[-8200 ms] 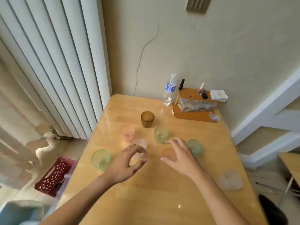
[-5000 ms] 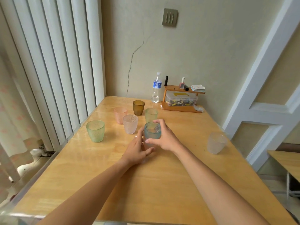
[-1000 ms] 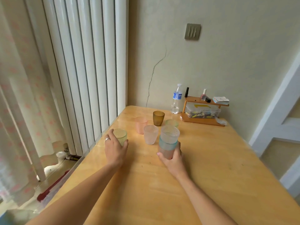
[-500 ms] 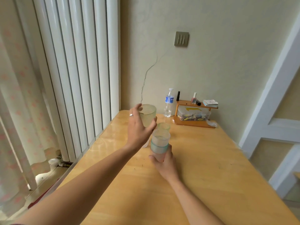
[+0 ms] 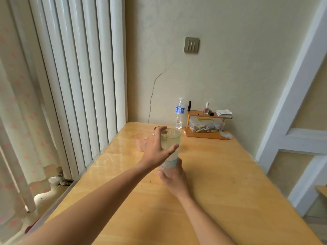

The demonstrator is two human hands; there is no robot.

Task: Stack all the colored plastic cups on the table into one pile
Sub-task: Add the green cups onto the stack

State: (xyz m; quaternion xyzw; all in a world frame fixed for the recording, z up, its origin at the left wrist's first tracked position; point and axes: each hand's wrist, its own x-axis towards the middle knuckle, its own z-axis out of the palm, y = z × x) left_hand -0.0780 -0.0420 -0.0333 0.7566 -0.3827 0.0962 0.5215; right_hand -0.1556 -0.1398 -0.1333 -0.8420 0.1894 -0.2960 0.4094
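One more cup is now on the pile (image 5: pixel 169 157) on the table (image 5: pixel 221 183): the green cup (image 5: pixel 170 141), held in the air half a second ago, sits on top. Right hand (image 5: pixel 174 181) grasps the base; left hand (image 5: pixel 155 150) is opening, fingers spread beside it. A pink cup (image 5: pixel 141 142) is still waiting.

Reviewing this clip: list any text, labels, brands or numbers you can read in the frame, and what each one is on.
Nothing can be read for certain.
Water bottle: blue label with white marks, too small to read.
Clear box in the wooden shelf: yellow mark on its lid, illegible.
Booklets on the shelf: print too blurred.
Wall plate: three slots, no text.
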